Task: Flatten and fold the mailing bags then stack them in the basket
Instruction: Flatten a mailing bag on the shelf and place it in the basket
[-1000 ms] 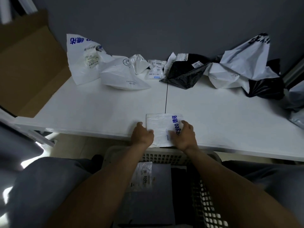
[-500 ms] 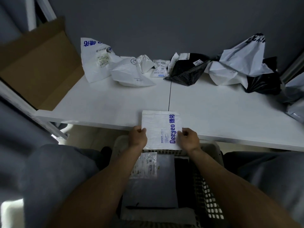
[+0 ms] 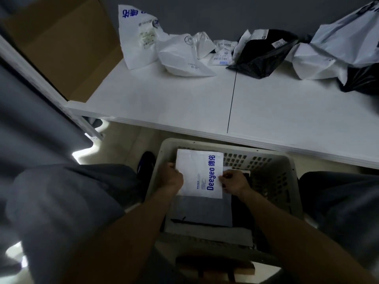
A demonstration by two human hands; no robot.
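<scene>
A folded white mailing bag point(image 3: 199, 173) with blue "Deeyeo" print hangs over the inside of the pale perforated basket point(image 3: 272, 158) between my knees. My left hand point(image 3: 173, 177) grips its left edge and my right hand point(image 3: 232, 180) pinches its right edge. Under it in the basket lie a folded grey bag point(image 3: 203, 212) and a dark one point(image 3: 241, 203). Unfolded bags sit along the back of the white table: two white ones point(image 3: 139, 37), point(image 3: 184, 56), a black one point(image 3: 260, 56) and a big white one point(image 3: 338, 52).
The white table point(image 3: 184, 101) has its front edge just beyond the basket. A brown cardboard sheet point(image 3: 65, 44) leans at the far left. A second black bag point(image 3: 361, 78) lies at the table's right end. Small white labels point(image 3: 223, 51) lie by the black bag. My grey-trousered knees flank the basket.
Both hands have drawn the folded white bag off the table's front edge and down into the basket. The view has tilted down with them.
</scene>
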